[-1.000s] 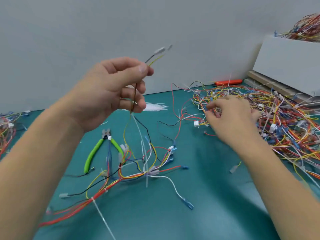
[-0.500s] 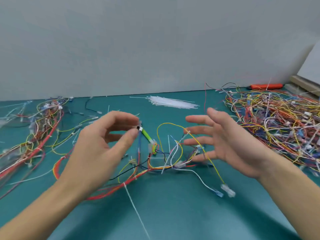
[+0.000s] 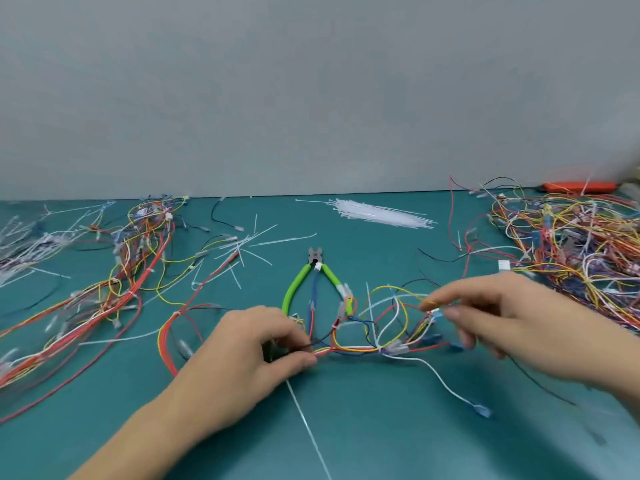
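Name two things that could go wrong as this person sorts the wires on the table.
1. The wire bundle, pinched by the left hand, loops over the cutters; a pull may snag and drag them.
2. The right hand pinches a thin yellow wire close to the big wire pile; stray strands could catch and tangle.

No readable text, labels, brands or numbers on wires, cutters, cable ties or mat.

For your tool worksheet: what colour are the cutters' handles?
The cutters' handles are bright green, seen in the head view.
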`<state>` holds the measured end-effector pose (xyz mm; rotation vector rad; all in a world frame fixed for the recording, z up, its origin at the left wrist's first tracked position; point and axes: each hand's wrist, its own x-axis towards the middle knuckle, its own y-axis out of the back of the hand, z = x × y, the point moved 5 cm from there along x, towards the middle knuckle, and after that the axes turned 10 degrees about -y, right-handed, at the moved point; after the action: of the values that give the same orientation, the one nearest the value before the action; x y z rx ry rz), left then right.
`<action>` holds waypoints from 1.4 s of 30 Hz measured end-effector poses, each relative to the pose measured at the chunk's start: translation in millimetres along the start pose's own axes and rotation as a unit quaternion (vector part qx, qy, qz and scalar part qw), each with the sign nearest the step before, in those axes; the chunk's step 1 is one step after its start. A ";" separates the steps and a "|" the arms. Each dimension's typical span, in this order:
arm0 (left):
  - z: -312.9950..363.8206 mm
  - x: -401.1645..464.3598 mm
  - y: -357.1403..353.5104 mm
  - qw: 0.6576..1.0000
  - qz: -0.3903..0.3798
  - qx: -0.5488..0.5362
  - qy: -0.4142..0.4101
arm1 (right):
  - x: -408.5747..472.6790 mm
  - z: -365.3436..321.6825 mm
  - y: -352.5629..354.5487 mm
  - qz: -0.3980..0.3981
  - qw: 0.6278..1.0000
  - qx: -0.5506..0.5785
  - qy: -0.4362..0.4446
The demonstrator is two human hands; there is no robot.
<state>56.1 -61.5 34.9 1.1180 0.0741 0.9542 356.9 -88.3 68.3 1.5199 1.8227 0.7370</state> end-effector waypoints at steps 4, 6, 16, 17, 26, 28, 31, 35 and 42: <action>16.2 2.5 -2.5 0.998 0.011 -0.029 -0.052 | -26.2 31.3 50.1 -0.042 0.995 -0.009 -0.095; 28.2 3.2 -6.9 0.995 0.014 -0.044 -0.083 | -33.6 53.2 66.9 -0.012 0.984 -0.106 -0.145; 8.8 1.0 0.6 0.986 0.055 -0.122 0.095 | 32.9 -138.8 -7.6 0.217 0.964 -0.094 0.118; 3.8 0.0 1.2 0.984 0.061 -0.120 0.121 | 63.6 -140.2 -27.4 0.144 0.977 -0.153 0.048; -14.7 -9.3 4.6 0.917 0.156 -0.237 0.281 | 149.8 -85.7 -76.1 0.031 0.965 -0.185 -0.182; -14.4 -10.8 3.6 0.902 0.162 -0.262 0.304 | 151.2 -85.5 -80.1 0.036 0.967 -0.180 -0.176; -15.4 -10.8 9.8 0.887 0.161 -0.284 0.328 | 153.7 -85.2 -86.6 0.043 0.957 -0.215 -0.189; -14.7 -8.8 20.8 0.891 0.060 -0.341 0.293 | 151.3 -83.1 -79.2 0.041 0.966 -0.139 -0.215; -28.2 -9.4 87.8 0.980 0.102 -0.092 0.147 | 121.3 -94.1 0.0 0.276 0.951 0.074 -0.121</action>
<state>-17.3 -38.5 86.7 0.8181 0.1110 1.2795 269.5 29.7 113.2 2.1556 1.2984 0.6315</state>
